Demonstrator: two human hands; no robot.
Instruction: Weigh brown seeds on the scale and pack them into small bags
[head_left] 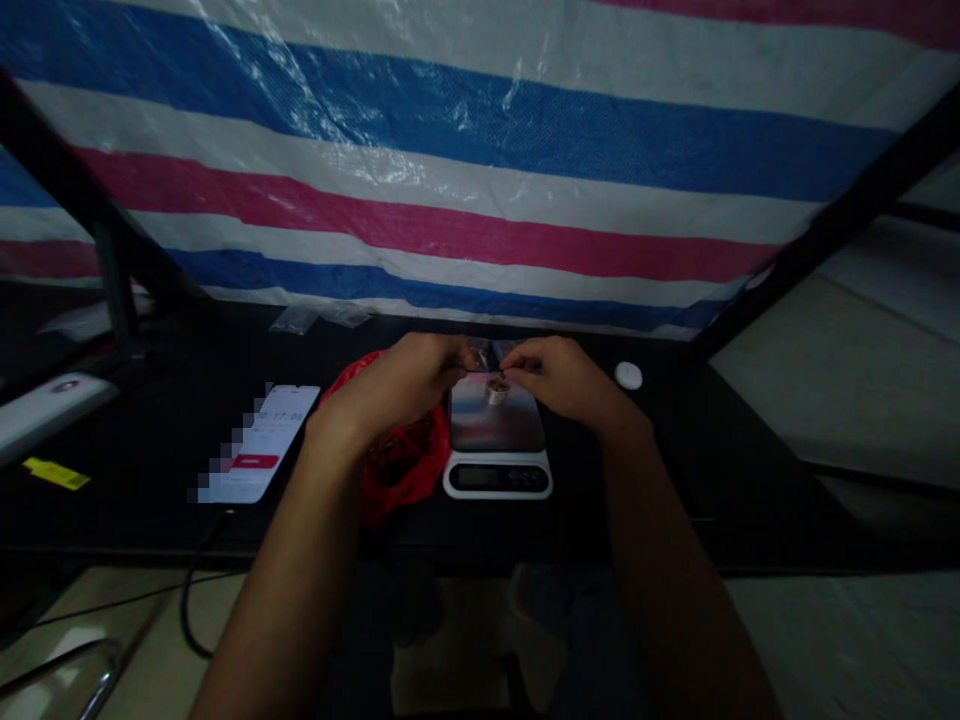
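My left hand and my right hand meet over the far end of a small kitchen scale. Both have their fingers pinched on a small clear bag held between them. Just under the bag, a small round pale piece hangs over or rests on the scale's metal plate; I cannot tell which. A red plastic bag with dark contents lies under my left wrist, beside the scale.
A phone with a lit screen lies left of the red bag, its cable running off the dark table's front edge. A white round cap sits to the right. Clear bags lie by the striped tarp.
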